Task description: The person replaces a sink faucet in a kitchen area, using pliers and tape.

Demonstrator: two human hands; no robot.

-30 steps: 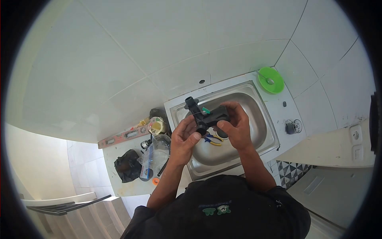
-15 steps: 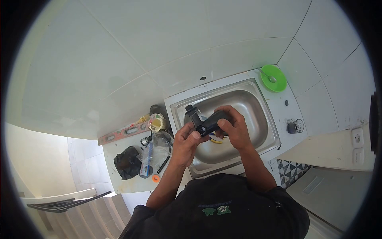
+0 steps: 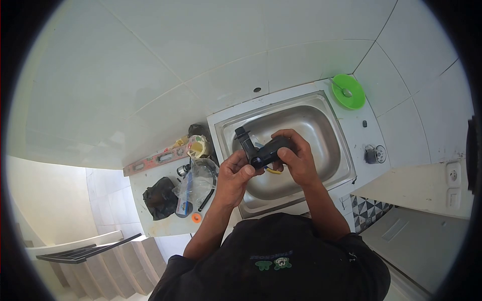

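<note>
A black plastic pipe fitting [image 3: 249, 148] with a threaded end and a round opening is held over the steel sink [image 3: 325, 145]. My left hand [image 3: 235, 176] is closed on its lower left part, thumb near the opening. Around the thick right part of the same fitting, my right hand [image 3: 300, 159] is wrapped, thumb on top. Beneath the hands, something yellow [image 3: 272, 171] shows partly in the basin.
Left of the sink lie a red level [image 3: 145, 164], a black bag [image 3: 161, 198], a clear plastic bag [image 3: 202, 176], a tape roll [image 3: 199, 147] and an orange ring [image 3: 196, 217]. On the right are a green bowl [image 3: 351, 100] and a metal strainer [image 3: 374, 154].
The view has shifted slightly. The fitting is tilted a little differently, its threaded end slightly higher. Both hands keep their hold on it.
</note>
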